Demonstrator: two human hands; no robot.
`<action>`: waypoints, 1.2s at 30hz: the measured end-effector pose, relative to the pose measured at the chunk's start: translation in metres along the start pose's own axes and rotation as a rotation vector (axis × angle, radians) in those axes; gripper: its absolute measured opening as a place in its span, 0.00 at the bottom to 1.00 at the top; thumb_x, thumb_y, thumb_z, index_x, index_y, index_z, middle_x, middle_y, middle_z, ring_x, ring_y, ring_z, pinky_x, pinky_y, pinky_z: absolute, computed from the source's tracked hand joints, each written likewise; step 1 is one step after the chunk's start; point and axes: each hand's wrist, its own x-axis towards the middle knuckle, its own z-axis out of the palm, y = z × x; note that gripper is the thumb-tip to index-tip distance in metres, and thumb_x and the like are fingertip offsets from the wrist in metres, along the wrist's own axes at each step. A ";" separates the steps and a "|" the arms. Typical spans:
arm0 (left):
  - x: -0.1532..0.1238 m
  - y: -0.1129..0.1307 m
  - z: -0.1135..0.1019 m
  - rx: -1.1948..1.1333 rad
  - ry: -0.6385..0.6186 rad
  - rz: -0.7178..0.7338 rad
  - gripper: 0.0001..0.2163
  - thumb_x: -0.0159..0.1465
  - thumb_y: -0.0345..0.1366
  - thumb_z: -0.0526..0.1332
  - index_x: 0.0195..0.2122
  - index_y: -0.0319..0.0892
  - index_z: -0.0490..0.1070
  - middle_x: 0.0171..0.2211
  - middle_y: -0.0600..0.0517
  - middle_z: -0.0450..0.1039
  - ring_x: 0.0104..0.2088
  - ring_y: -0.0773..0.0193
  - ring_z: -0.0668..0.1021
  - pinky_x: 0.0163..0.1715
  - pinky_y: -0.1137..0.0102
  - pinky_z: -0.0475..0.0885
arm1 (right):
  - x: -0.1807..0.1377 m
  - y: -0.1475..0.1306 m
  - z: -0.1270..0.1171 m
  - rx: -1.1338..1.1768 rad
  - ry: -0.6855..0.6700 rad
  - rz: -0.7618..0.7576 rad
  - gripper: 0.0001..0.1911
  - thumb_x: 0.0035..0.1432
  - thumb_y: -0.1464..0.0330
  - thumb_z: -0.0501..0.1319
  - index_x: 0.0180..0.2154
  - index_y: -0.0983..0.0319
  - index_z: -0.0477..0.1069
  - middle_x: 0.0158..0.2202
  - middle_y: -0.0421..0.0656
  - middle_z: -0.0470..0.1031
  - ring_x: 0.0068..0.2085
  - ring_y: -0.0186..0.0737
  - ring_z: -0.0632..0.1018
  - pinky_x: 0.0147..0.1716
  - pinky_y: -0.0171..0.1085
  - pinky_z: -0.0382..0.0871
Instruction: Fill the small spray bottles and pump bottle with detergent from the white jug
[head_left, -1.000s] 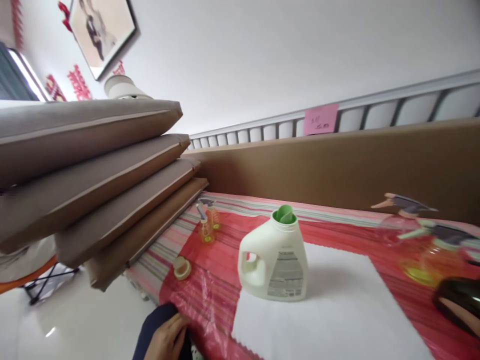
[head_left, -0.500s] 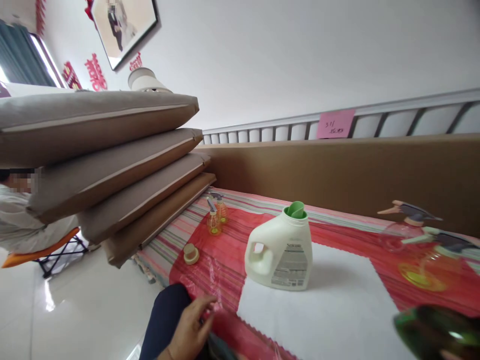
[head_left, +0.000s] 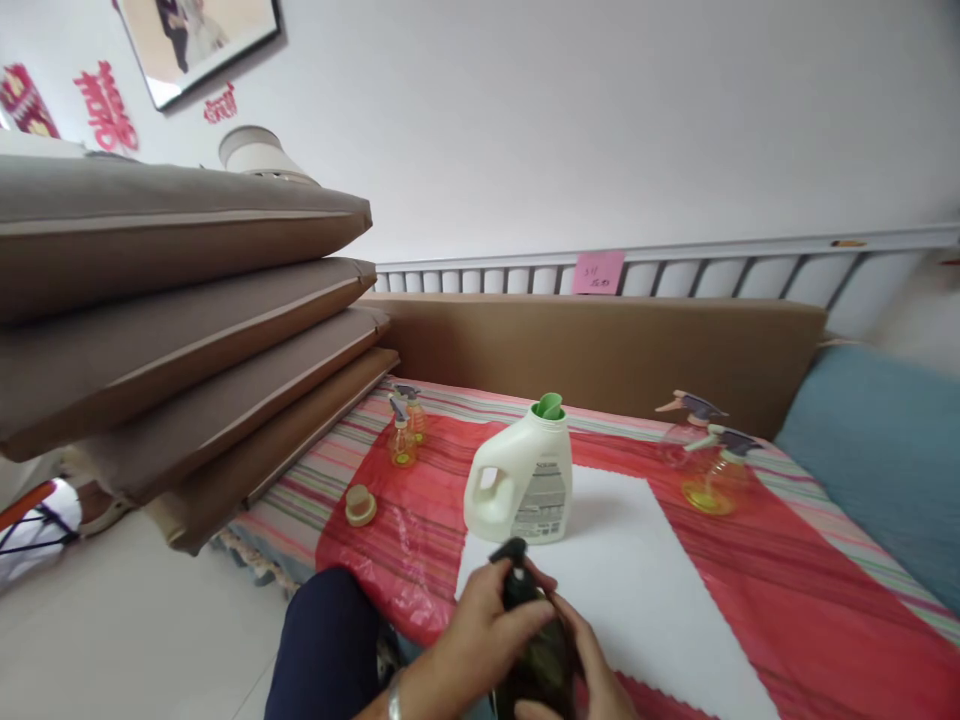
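Both my hands hold a dark green bottle [head_left: 541,665] with a black cap at the bottom centre. My left hand [head_left: 476,640] wraps its neck from the left, fingers closed near the cap. My right hand [head_left: 589,670] grips the bottle's body from the right. Just beyond stands a white detergent jug [head_left: 520,485] with an open green spout, partly on a white sheet [head_left: 637,590] laid over red plastic film [head_left: 765,600].
A small round cap [head_left: 361,504] lies on the striped cloth at left. Two small spray bottles [head_left: 403,432] stand behind it, two larger ones [head_left: 705,462] at right. Stacked brown cushions [head_left: 180,330] overhang the left side. A cardboard panel [head_left: 600,350] stands behind, a blue cushion [head_left: 877,460] right.
My right hand brought the dark green bottle from the right edge to the centre. My left hand left the red film and closed on the bottle's neck. The view shifted right.
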 end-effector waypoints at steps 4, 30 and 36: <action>-0.002 0.008 -0.021 -0.250 0.079 0.035 0.10 0.56 0.37 0.64 0.37 0.41 0.68 0.39 0.47 0.77 0.37 0.61 0.75 0.39 0.68 0.69 | -0.002 -0.014 0.017 0.687 -0.018 0.275 0.33 0.46 0.47 0.62 0.52 0.54 0.65 0.53 0.49 0.72 0.52 0.53 0.72 0.48 0.50 0.67; 0.005 0.020 -0.040 -0.428 0.087 0.013 0.13 0.50 0.33 0.70 0.37 0.44 0.75 0.36 0.50 0.79 0.40 0.60 0.77 0.45 0.67 0.67 | -0.022 -0.044 0.056 1.049 0.130 0.325 0.30 0.48 0.53 0.65 0.51 0.59 0.66 0.45 0.51 0.78 0.41 0.51 0.78 0.31 0.44 0.70; -0.002 0.023 -0.038 -0.392 0.046 -0.039 0.18 0.55 0.38 0.65 0.48 0.43 0.72 0.47 0.44 0.74 0.48 0.54 0.74 0.47 0.63 0.67 | -0.028 -0.046 0.056 1.005 0.116 0.288 0.26 0.53 0.55 0.61 0.51 0.60 0.65 0.46 0.52 0.77 0.41 0.49 0.77 0.33 0.45 0.70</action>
